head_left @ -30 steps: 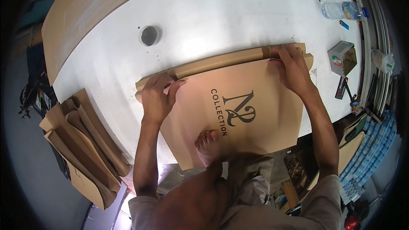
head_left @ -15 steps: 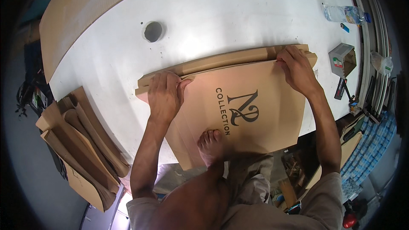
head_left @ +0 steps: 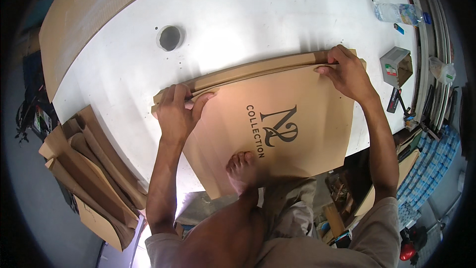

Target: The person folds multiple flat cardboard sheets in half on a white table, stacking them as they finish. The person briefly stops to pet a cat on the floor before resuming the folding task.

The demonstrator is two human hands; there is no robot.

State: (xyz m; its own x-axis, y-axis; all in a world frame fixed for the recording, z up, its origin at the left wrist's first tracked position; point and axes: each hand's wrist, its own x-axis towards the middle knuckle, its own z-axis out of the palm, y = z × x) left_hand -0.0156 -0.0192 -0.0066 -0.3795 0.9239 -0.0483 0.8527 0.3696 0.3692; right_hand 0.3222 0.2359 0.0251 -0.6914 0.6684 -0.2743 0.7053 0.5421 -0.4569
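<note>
A brown cardboard sheet (head_left: 312,114) with dark printed lettering lies on the white table, its far edge folded up into a narrow creased strip (head_left: 258,71). At the strip's left end, my left hand (head_left: 178,111) grips the edge, thumb on the near face and fingers curled over the far side. Near the right end, my right hand (head_left: 347,74) pinches the same edge, thumb pressing on the near face. My bare foot (head_left: 242,168) rests on the near part of the sheet. The fingertips behind the fold are partly hidden.
Bent cardboard pieces (head_left: 94,168) are stacked at the left. A round hole (head_left: 169,38) opens in the white table (head_left: 238,15). Along the right edge are a plastic bottle (head_left: 399,14), a lighter (head_left: 399,29) and a grey open box (head_left: 395,67). A larger cardboard sheet (head_left: 94,10) lies far left.
My left hand has shifted slightly left along the fold, its thumb spread further. The right hand's fingers have moved a little up over the edge. The view has shifted slightly.
</note>
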